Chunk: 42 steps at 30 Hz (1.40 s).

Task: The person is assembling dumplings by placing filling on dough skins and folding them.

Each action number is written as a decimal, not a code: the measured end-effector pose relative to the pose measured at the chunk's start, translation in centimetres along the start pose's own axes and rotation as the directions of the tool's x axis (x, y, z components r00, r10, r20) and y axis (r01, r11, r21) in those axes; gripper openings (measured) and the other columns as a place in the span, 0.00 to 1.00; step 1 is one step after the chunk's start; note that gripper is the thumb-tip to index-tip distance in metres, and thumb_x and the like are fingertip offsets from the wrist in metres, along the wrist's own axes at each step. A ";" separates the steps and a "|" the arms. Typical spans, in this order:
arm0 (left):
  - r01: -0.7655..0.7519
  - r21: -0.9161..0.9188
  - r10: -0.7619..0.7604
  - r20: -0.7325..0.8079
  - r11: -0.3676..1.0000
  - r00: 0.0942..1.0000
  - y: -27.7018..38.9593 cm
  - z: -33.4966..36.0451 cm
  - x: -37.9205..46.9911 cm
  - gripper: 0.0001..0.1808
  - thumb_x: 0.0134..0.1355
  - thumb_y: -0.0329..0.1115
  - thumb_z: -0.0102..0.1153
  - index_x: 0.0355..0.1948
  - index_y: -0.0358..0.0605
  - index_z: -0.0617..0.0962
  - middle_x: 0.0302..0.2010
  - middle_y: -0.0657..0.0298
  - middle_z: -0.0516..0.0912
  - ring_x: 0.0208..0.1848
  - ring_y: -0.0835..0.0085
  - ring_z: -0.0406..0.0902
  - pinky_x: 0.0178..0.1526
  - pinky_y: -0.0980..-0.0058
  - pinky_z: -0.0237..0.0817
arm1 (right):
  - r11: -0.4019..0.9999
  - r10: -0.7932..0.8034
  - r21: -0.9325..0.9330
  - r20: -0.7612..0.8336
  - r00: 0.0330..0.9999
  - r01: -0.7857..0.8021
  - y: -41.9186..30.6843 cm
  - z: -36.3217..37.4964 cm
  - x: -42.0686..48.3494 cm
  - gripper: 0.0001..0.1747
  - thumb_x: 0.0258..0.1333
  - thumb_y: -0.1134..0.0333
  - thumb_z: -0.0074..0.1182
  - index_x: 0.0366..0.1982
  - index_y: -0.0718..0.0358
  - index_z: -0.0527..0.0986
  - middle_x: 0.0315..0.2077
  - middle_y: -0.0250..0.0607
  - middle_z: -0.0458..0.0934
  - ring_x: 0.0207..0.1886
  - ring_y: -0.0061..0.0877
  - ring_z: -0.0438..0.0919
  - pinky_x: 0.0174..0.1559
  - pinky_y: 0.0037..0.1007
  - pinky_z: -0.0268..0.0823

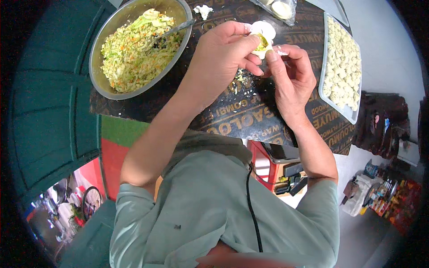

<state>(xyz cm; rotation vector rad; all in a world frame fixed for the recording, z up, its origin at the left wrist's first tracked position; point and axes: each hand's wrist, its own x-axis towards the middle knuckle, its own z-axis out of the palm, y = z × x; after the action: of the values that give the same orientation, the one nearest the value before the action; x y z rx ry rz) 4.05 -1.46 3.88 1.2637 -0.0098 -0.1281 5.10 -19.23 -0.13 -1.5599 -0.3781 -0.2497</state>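
A round white dumpling wrapper (264, 30) with chopped vegetable filling (262, 43) is held between my hands above the table. My left hand (231, 47) supports it from the left, its thumb over the filling. With thumb and fingers, my right hand (291, 70) pinches the wrapper's lower right edge. White flour marks some fingertips. To the left, a metal bowl (187, 37) holds chopped vegetable filling with a spoon (177, 26) in it. At the right, small folded dumplings (342, 63) fill a light plastic tray (322, 80). A clear plastic bag (291, 16) with round wrappers lies beyond my hands.
The dark printed plywood tabletop (244, 117) carries scattered filling crumbs (239, 83) and a white lump (203, 11). Another tray's edge (340, 11) shows at the top right. Below the table are a red stool (256, 154) and a black cord (251, 207) hanging over my shirt.
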 end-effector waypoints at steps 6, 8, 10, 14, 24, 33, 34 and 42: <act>-0.045 -0.049 0.042 -0.054 0.998 0.998 -0.3 0.4 -0.2 0.16 0.74 0.37 0.57 0.53 0.33 0.78 0.45 0.57 0.85 0.40 0.72 0.84 0.42 0.70 0.81 | 0.996 -0.061 -0.066 0.029 0.998 0.063 0.1 -0.2 0.0 0.08 0.66 0.73 0.66 0.44 0.64 0.79 0.38 0.29 0.81 0.37 0.12 0.78 0.38 0.18 0.71; -0.057 -0.098 0.050 -0.072 0.994 0.996 -0.2 0.7 -0.5 0.16 0.74 0.37 0.57 0.53 0.33 0.78 0.45 0.56 0.85 0.41 0.71 0.84 0.43 0.70 0.81 | 0.996 -0.065 -0.055 -0.007 0.998 0.065 0.1 -0.1 0.1 0.08 0.66 0.73 0.66 0.44 0.64 0.79 0.39 0.30 0.82 0.38 0.12 0.78 0.39 0.18 0.71; -0.091 -0.184 0.080 -0.065 0.979 0.995 -0.3 0.9 -0.8 0.16 0.74 0.36 0.56 0.53 0.33 0.78 0.46 0.55 0.85 0.42 0.71 0.84 0.43 0.70 0.80 | 0.997 -0.063 -0.046 -0.014 0.998 0.062 0.0 -0.2 0.1 0.08 0.66 0.73 0.66 0.44 0.64 0.79 0.39 0.30 0.82 0.38 0.12 0.78 0.40 0.18 0.71; -0.091 -0.095 0.085 -0.060 0.991 0.995 -0.7 1.0 -0.6 0.16 0.74 0.36 0.55 0.54 0.33 0.77 0.46 0.55 0.85 0.43 0.71 0.84 0.43 0.70 0.80 | 0.997 -0.066 -0.026 -0.010 0.998 0.066 0.1 -0.3 0.1 0.08 0.66 0.74 0.66 0.44 0.64 0.79 0.40 0.30 0.82 0.37 0.12 0.78 0.39 0.17 0.70; -0.116 0.009 0.116 -0.011 0.993 0.993 -1.0 0.4 0.1 0.12 0.73 0.34 0.60 0.52 0.40 0.78 0.40 0.60 0.86 0.37 0.78 0.83 0.40 0.77 0.79 | 0.995 -0.064 -0.069 0.035 0.997 0.067 -0.4 -0.1 0.1 0.06 0.65 0.75 0.65 0.43 0.64 0.80 0.36 0.31 0.82 0.34 0.11 0.77 0.36 0.17 0.68; -0.081 0.120 0.078 0.036 0.989 0.996 -0.7 -0.3 0.0 0.08 0.71 0.31 0.57 0.48 0.40 0.79 0.38 0.61 0.86 0.33 0.79 0.82 0.37 0.80 0.77 | 0.978 -0.062 -0.190 0.126 0.990 0.085 -1.1 -0.6 0.5 0.07 0.65 0.72 0.66 0.42 0.65 0.80 0.35 0.32 0.82 0.31 0.13 0.77 0.27 0.19 0.69; -0.062 0.147 0.056 0.046 0.987 0.997 -0.6 -0.4 0.0 0.08 0.71 0.31 0.57 0.48 0.40 0.79 0.37 0.62 0.85 0.33 0.79 0.82 0.38 0.79 0.77 | 0.989 0.022 -0.149 0.094 0.995 -0.008 -1.5 -0.5 0.3 0.08 0.65 0.72 0.66 0.43 0.64 0.80 0.35 0.31 0.82 0.31 0.12 0.77 0.27 0.19 0.69; -0.098 0.276 0.075 0.095 0.956 0.993 0.3 -0.6 0.2 0.11 0.70 0.33 0.56 0.48 0.37 0.79 0.35 0.60 0.86 0.31 0.77 0.84 0.36 0.79 0.76 | 0.988 0.029 -0.151 0.090 0.996 -0.015 -1.4 -0.7 0.6 0.12 0.66 0.70 0.66 0.49 0.63 0.81 0.35 0.28 0.81 0.30 0.10 0.76 0.30 0.16 0.69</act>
<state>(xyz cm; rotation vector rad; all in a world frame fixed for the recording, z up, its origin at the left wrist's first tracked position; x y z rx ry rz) 4.36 -0.85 4.03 1.5383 -0.1600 -0.1060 5.18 -19.85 1.40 -1.7268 -0.4214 -0.1929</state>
